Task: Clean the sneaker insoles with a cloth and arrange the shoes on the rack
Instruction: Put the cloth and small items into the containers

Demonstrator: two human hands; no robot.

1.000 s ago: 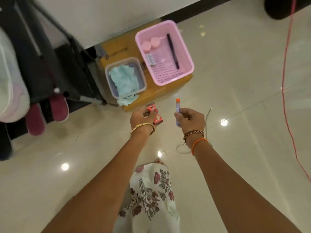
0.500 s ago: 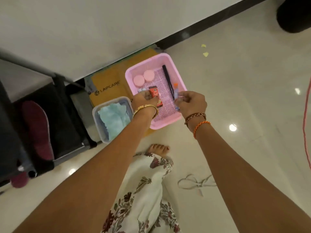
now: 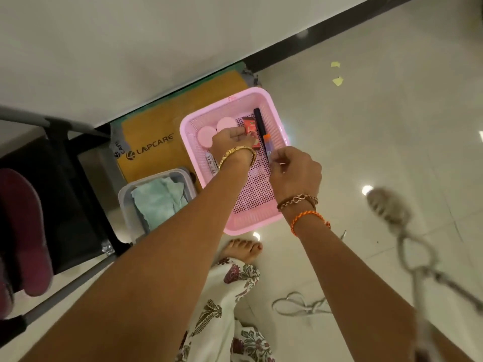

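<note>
A pink mesh basket [image 3: 277,118] sits on a brown Lapcare box [image 3: 156,147] by the wall. My left hand [image 3: 230,142] reaches into the basket and holds a small red packet [image 3: 249,126] near two pink round lids [image 3: 206,135]. My right hand [image 3: 295,173] pinches a slim tube with an orange cap [image 3: 267,142] low over the basket, beside a black pen [image 3: 260,124]. A light green cloth [image 3: 156,199] lies in a clear tub [image 3: 125,205] left of the basket. A maroon slipper [image 3: 23,231] lies on the black shoe rack [image 3: 73,194] at left.
A white shoelace [image 3: 300,307] lies on the glossy tiled floor at lower right. A blurred cord [image 3: 407,257] hangs close to the camera at right. My bare foot [image 3: 243,250] stands below the basket. Two yellow paper scraps [image 3: 337,79] lie near the skirting.
Both hands moved forward from above the floor into the pink basket, carrying the red packet and the orange-capped tube down to it. The view shifted toward the wall.
</note>
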